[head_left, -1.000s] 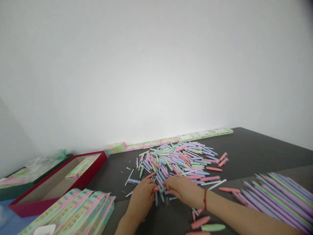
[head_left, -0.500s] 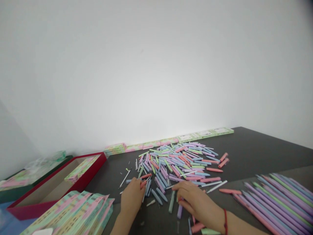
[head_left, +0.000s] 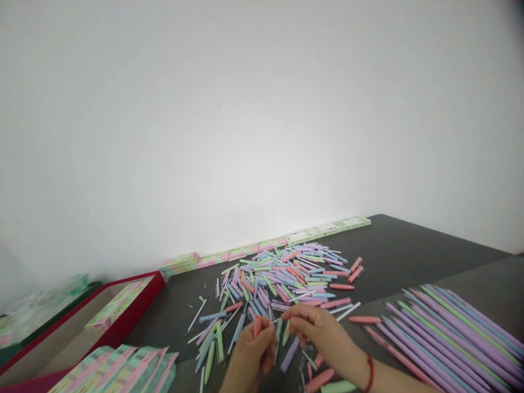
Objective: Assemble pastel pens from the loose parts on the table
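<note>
Presently, a coral pen piece [head_left: 257, 327] sits between thumb and fingers of my left hand [head_left: 254, 346], raised over the near edge of the heap; one end pokes up, the rest is hidden by my grip. My right hand [head_left: 323, 333] is beside it, fingers half curled, thumb near the index; cannot tell whether anything thin is pinched there. Step in hand, as I judge it: close handling of this one piece, both hands facing each other, apart. Next move would call for a firm left hold and a fine right fingertip pinch, lined up with the coral end. Loose parts below: a purple pen piece [head_left: 290, 355] between my hands, coral and green ones under my right wrist. Beyond, the mixed pastel heap [head_left: 286, 273], white sticks among it. To the right, a bank of long pastel pens [head_left: 450, 333] laid side by side on the dark table [head_left: 429, 245]. Lower left, overlapping printed packs [head_left: 118, 371]; behind them, a red box [head_left: 155, 286] with more packs inside. Far edge: a row of flat cartons [head_left: 301, 236] along the wall.
</note>
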Demonstrator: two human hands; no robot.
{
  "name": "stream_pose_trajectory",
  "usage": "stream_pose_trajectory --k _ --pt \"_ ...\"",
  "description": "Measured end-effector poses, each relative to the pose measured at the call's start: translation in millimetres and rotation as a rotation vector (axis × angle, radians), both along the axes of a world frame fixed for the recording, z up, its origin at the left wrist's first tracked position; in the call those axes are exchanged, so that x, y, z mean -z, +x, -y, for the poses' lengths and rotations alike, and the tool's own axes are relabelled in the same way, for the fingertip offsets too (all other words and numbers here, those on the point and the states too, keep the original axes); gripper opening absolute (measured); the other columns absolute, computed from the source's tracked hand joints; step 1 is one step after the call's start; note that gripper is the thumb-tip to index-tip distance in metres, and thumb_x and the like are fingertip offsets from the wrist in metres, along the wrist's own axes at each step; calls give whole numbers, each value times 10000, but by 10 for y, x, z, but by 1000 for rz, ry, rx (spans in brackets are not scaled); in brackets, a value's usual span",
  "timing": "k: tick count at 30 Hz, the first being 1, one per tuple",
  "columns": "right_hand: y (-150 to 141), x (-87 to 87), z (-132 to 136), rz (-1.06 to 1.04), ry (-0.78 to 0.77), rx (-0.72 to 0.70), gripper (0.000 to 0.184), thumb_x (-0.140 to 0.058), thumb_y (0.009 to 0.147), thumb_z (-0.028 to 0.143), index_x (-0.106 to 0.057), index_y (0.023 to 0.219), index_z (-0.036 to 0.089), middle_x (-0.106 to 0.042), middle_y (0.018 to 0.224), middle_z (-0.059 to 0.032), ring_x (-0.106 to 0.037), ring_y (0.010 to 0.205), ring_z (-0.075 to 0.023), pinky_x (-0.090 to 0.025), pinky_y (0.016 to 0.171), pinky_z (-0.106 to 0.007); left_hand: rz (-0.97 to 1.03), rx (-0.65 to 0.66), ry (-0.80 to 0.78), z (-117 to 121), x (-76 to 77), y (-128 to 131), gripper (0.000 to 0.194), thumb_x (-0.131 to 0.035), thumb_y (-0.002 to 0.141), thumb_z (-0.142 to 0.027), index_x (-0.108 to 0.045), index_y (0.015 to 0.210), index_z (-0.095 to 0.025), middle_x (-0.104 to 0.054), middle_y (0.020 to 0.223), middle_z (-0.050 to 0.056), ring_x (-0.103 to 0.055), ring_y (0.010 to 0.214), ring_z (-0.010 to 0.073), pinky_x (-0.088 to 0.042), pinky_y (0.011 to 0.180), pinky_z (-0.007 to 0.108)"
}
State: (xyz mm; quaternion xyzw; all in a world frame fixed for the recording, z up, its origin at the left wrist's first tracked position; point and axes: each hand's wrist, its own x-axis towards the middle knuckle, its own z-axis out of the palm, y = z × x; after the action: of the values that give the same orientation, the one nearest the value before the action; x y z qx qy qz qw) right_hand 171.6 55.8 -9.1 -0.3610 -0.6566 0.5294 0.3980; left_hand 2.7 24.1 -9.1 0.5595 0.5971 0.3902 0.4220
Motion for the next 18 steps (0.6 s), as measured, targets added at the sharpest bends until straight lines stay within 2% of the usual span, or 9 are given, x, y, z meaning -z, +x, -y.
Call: stream_pose_trajectory --k 2,4,8,10,13,18 --pt "44 -77 97 17 39 -6 221 -492 822 228 -685 922 195 -653 732 1 -551 575 -126 -425 523 -213 193 50 -25 108 106 174 382 -411 760 -620 -320 701 -253 -410 507 -98 -252 314 51 -242 345 200" --pt "105 -128 195 61 113 1 205 -507 828 232 -692 913 204 -665 767 -8 -581 632 -139 -439 546 -213 366 93 -44 176 205 282 457 -502 715 -665 -316 679 -249 -408 485 -104 -249 306 37 -223 336 184" --pt "214 -117 296 103 239 60 175 -530 840 235 -690 902 204 -673 832 -27 -613 745 -163 -471 649 -228 756 214 -54 213 326 345 406 -670 723 -561 -458 679 -218 -320 340 -134 -203 280 24 -147 330 156" --pt "241 -69 287 108 248 75 193 -514 856 237 -691 928 215 -675 882 -32 -620 761 -164 -481 669 -233 895 198 -31 211 335 339 359 -738 706 -479 -502 719 -209 -460 408 -112 -223 288 7 -132 326 145" --pt "247 18 242 105 233 75 212 -503 870 263 -694 953 228 -675 918 -41 -630 759 -173 -497 661 -242 898 122 22 216 311 324 360 -774 679 -445 -520 755 -202 -615 605 -63 -270 305 -16 -134 325 135" --pt "233 105 216 98 225 82 229 -502 870 296 -693 976 227 -672 906 -51 -633 736 -181 -519 641 -251 697 49 106 220 328 322 387 -724 697 -517 -520 746 -192 -591 565 -47 -300 305 1 -124 319 143"
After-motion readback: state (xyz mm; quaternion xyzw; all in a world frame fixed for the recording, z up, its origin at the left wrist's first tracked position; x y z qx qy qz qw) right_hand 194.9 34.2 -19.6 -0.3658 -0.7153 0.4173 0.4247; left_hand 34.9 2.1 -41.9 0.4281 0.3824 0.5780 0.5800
